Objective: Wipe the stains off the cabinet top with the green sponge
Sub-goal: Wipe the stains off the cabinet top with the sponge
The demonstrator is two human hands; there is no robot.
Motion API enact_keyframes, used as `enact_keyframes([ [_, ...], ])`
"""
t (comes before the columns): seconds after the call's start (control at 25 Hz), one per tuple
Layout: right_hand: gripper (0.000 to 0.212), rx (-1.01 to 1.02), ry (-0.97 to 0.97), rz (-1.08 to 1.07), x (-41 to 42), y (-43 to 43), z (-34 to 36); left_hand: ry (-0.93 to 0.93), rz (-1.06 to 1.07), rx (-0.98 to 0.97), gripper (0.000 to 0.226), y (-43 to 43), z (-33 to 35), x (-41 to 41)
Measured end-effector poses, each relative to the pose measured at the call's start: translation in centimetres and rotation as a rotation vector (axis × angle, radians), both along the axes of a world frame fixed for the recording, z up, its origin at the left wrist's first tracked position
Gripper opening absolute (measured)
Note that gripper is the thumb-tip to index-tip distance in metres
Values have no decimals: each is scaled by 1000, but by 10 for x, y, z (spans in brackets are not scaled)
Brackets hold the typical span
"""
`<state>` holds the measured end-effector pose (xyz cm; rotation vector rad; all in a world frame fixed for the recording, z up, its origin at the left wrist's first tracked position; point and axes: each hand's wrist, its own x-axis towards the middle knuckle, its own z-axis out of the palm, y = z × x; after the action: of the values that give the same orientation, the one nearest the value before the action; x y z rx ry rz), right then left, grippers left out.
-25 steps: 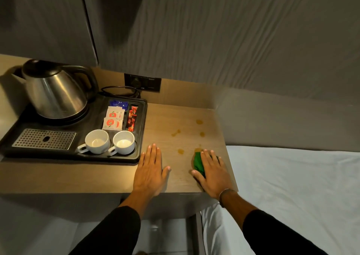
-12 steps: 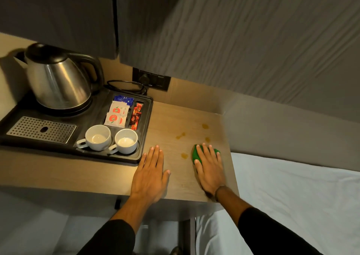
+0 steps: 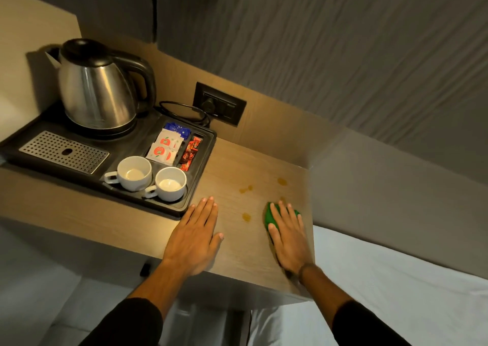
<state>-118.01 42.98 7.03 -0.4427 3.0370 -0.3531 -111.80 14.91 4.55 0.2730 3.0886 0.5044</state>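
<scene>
The light wooden cabinet top (image 3: 237, 253) carries small amber stains: one at the back right (image 3: 282, 181), a pair in the middle (image 3: 245, 188) and one nearer the front (image 3: 246, 216). My right hand (image 3: 287, 236) lies flat on the green sponge (image 3: 270, 215), pressing it onto the wood near the right edge; most of the sponge is hidden under the fingers. My left hand (image 3: 194, 236) rests flat on the cabinet top, fingers together, holding nothing, just left of the front stain.
A black tray (image 3: 196, 187) to the left holds a steel kettle (image 3: 97, 92), two white cups (image 3: 134, 172) (image 3: 170, 183) and sachets (image 3: 165, 147). A wall socket (image 3: 220, 104) with a cord is behind. White bedding (image 3: 396, 279) lies right of the cabinet.
My right hand has pushed the sponge forward, away from me, over the stain that lay just beyond it. The left hand stays flat in place. The view has tilted and shifted.
</scene>
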Motion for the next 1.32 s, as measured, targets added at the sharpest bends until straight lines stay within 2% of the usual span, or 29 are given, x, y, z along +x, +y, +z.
enact_keyframes([
  [0.12,53,-26,-20,50,1,45,2,7,13,-3,78,2,-3,0],
  [0.28,53,16,-45,-127,-74,7,15,22,21,51,76,1,-7,-1],
  [0.36,54,22,6,-41,-68,-5,7,20,23,62,76,2,-7,0],
  [0.48,54,-36,20,93,-44,34,-2,17,37,70,75,2,-7,-1],
  [0.56,52,-34,-11,22,-73,41,4,9,34,64,75,3,-8,0],
  [0.68,53,37,-20,-170,-125,0,16,19,44,62,76,3,-12,-1],
  [0.76,54,20,17,-42,-114,-15,7,18,45,78,76,3,-14,-2],
  [0.84,55,-36,16,132,-78,9,-4,21,47,86,76,3,-16,-2],
  [0.92,55,-51,5,130,-76,34,-4,19,47,87,76,3,-16,-2],
  [0.96,54,-39,-14,56,-92,31,0,18,44,80,76,3,-16,-2],
  [1.04,52,18,-19,-100,-128,-2,12,28,49,72,76,3,-16,-2],
  [1.08,53,52,-21,-99,-135,-22,15,32,50,78,76,3,-16,-2],
  [1.16,54,17,3,65,-119,-47,7,34,52,83,75,2,-16,-2],
  [1.24,55,-68,-6,215,-79,-32,-5,34,50,82,75,3,-14,-1],
  [1.32,56,-99,-15,215,-62,-7,-8,37,52,97,74,3,-12,-1],
])
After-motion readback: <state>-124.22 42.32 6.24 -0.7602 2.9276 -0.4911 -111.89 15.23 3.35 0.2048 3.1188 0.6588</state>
